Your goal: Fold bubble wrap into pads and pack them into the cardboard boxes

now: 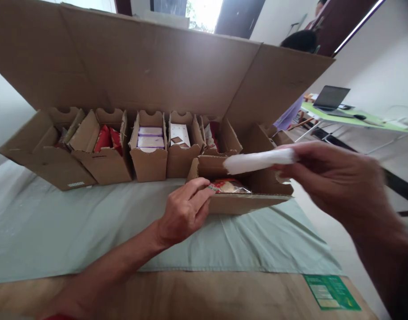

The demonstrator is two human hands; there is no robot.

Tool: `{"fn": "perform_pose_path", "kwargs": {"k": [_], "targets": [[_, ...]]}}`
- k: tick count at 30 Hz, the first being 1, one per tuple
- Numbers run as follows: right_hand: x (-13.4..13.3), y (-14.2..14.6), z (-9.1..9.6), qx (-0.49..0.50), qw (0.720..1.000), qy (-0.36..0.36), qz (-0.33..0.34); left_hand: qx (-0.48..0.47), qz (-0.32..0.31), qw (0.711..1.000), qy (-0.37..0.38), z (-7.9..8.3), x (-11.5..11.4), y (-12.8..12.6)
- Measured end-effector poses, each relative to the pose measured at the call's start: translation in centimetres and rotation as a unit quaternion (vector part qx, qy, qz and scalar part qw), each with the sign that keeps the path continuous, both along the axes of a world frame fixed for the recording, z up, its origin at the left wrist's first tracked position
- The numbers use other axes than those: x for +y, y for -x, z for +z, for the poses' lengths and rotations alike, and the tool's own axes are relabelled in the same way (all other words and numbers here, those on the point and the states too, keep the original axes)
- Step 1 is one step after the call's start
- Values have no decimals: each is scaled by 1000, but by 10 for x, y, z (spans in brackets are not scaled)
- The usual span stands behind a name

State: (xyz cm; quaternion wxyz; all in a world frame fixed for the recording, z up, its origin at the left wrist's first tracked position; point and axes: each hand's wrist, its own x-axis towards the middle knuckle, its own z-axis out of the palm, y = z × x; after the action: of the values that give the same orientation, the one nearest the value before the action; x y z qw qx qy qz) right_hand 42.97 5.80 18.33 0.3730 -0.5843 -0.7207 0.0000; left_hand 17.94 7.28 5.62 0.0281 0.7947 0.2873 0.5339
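Packet [259,161], white, slim: right hand [344,182] is gripping its end between thumb and fingers, above the front cardboard box [230,206]. Glossy bag [233,186]: is lying inside that box. Left hand [185,211]: is bending its fingers at the near rim, beside the bag; whether they are gripping cannot be told. Upright boxes [148,165], five: are standing farther back, in a row.
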Motion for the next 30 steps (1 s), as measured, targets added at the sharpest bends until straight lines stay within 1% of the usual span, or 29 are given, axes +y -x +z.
{"fn": "perform_pose_path", "kwargs": {"k": [3, 6, 8, 11, 15, 18, 21, 23, 25, 27, 29, 30], "targets": [[30, 25, -5, -26, 996, 44, 76, 0, 5, 1000, -25, -7, -5, 1], [52, 40, -20, -42, 984, 78, 154, 3, -12, 1000, -18, -14, -5, 0], [63, 46, -31, -70, 975, 88, 191, 0, -25, 1000, -13, -16, -4, -2], [75, 51, -47, -137, 965, 104, 198, -5, -38, 999, -16, -18, -4, -3], [87, 56, -63, -232, 940, 154, 198, -6, -41, 999, -15, -18, -5, -3], [95, 59, -76, -238, 931, 188, 203, -2, -40, 999, -12, -18, -5, -3], [104, 62, -84, -214, 918, 238, 233, -6, -37, 999, -9, -17, -5, -3], [106, 60, -80, -217, 909, 261, 243, -8, -31, 999, -11, -14, -5, -4], [100, 53, -66, -224, 910, 253, 238, -7, -15, 1000, -12, -12, -6, -4], [81, 37, -45, -209, 933, 205, 209, -12, 12, 1000, 1, -12, -8, -1], [47, 15, -27, -160, 968, 124, 145, -29, 38, 998, 37, -14, -9, 5], [27, 1, -24, -126, 983, 87, 102, -44, 49, 996, 62, -17, -10, 9]]}}
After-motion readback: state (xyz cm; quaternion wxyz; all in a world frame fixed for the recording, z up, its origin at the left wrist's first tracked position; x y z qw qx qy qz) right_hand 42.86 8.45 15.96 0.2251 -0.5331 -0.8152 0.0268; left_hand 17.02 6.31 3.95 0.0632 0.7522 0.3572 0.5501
